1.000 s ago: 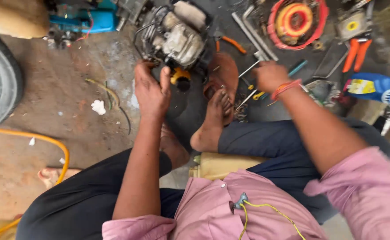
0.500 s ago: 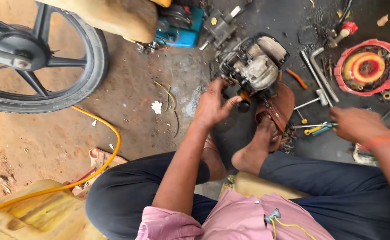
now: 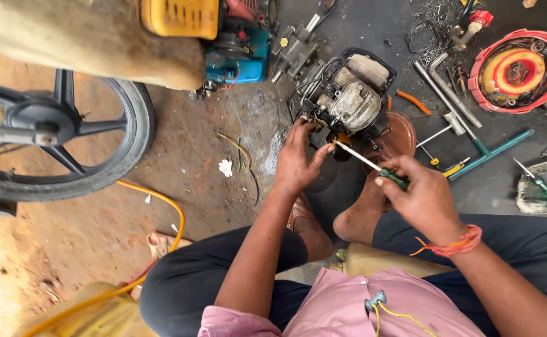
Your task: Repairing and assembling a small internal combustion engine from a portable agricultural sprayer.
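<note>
Obs., head view, person seated on floor (image 3: 192,156), legs folded, bare feet fwd.

Small engine (image 3: 351,100) sits on dark oily floor patch just ahead of the feet, grey metal body w/ black frame around it.

L hand (image 3: 295,163): on engine's near-left side, fingers (image 3: 298,128) curled onto the lower edge, thumb out to the right. Clamped on engine housing; how tight, can't tell.

R hand (image 3: 420,196): fingers closed together around green handle of screwdriver (image 3: 367,163). Shaft runs up-left, tip at engine's underside, near the L thumb. Orange thread band on R wrist.

Surroundings:
- red round cover (image 3: 517,68) w/ yellow-orange inner disc, upper right, well apart from engine
- T-handle wrench (image 3: 488,153), teal, right of R hand, on floor
- second green-handled driver (image 3: 542,185) far right
- orange pliers (image 3: 414,102) just right of engine
- blue/yellow machine (image 3: 223,37) top centre
- motorbike wheel (image 3: 67,137) at left
- yellow hose (image 3: 161,200) curving over dirt, lower left
</note>
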